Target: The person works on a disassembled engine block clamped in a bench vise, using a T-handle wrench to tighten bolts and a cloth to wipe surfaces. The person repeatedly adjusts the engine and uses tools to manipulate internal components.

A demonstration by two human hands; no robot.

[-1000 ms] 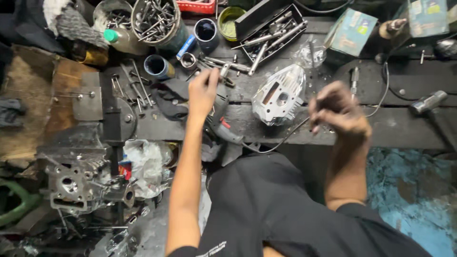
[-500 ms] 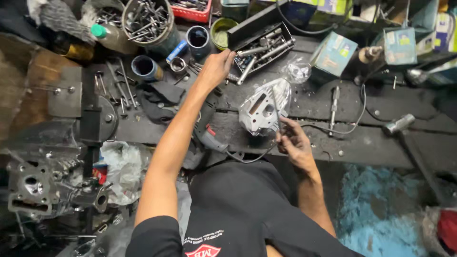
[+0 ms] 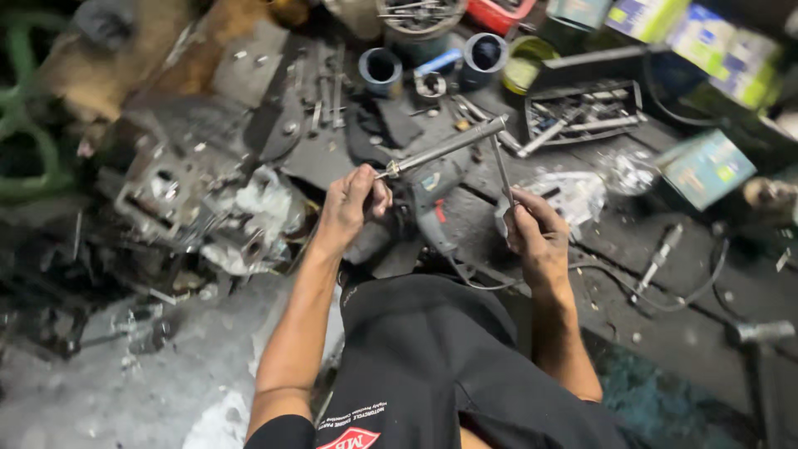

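Note:
My left hand (image 3: 349,208) is closed around the near end of a long grey metal bar tool (image 3: 449,145), which slants up to the right above the dark workbench. My right hand (image 3: 536,237) pinches a thin metal rod (image 3: 502,170) that meets the bar close to its far end. Both hands are raised just in front of my black shirt. Between and below them lies a grey power tool (image 3: 432,208) with a cable. A silver engine casing (image 3: 578,195) shows partly behind my right hand.
A black tray of tools (image 3: 582,112) sits at the back right, with two dark cups (image 3: 381,66) and a metal can of bits (image 3: 416,12) behind it. A green box (image 3: 706,166) lies right, a screwdriver (image 3: 661,249) below it, engine parts (image 3: 166,191) left.
My left hand came back from the tool tray holding the long bar. My right hand left the engine casing and rose to grip the thin rod. The view swung left.

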